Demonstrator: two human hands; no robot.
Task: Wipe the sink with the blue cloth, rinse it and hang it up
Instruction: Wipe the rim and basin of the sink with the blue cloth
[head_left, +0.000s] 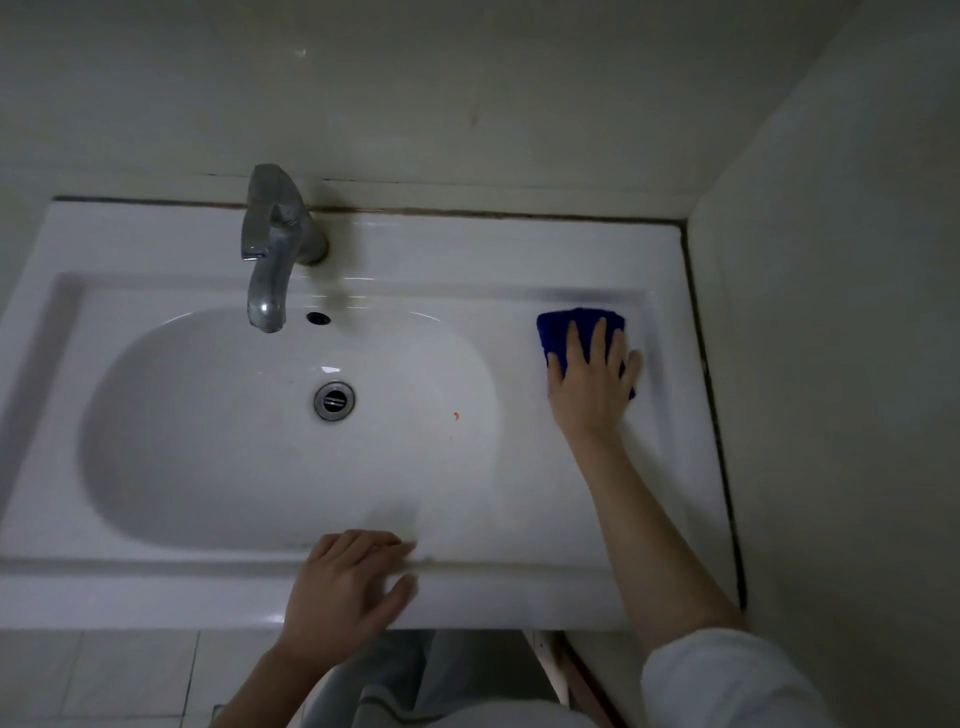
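2 hands at the sink (156, 592), wiping step under way.
Starting at the left: tap (270, 244) over the bowl, no water visibly running; drain (334, 400) below it, with 1 small red speck (456, 415) on the bowl to its right. Then left hand (348, 587), blurred, fingers loosely spread on the front rim, holding nothing. Further right, blue cloth (553, 332) folded flat on the right ledge near the back corner, pinned under right hand (592, 384), palm down, fingers straight and spread, pressing rather than gripping. Probably early in the wipe: bowl and left ledge likely yet to do, rinsing and hanging not yet begun. Called for next, by judgement: steady downward pressure while sweeping the cloth leftward toward the bowl, without letting it bunch.
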